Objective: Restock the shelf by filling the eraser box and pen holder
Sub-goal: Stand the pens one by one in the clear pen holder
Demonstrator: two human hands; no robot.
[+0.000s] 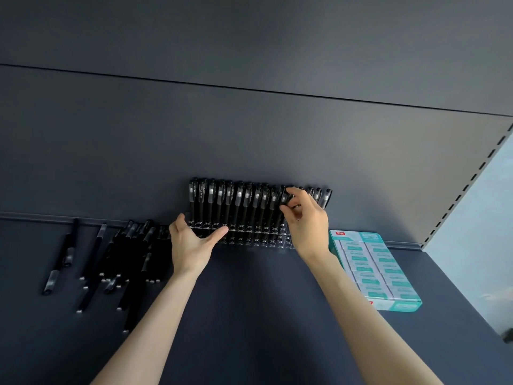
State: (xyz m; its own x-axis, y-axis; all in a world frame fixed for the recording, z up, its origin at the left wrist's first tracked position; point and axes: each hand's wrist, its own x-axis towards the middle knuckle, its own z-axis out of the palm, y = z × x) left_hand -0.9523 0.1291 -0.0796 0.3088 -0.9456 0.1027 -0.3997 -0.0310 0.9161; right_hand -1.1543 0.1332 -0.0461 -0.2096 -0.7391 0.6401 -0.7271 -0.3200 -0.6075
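On dark shelf, right hand grip pinching pen above pen holder, left hand spread wide against holder front

No legible text on pens or eraser box

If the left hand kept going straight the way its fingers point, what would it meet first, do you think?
Probably the clear pen holder: the left hand lies open at its front left end, fingers aimed along its lower tiers, though depth is unclear.

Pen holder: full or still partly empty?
Partly empty. The pen holder has pens standing along its back row, while the front holes show bare; loose pens lie on the shelf beside it.
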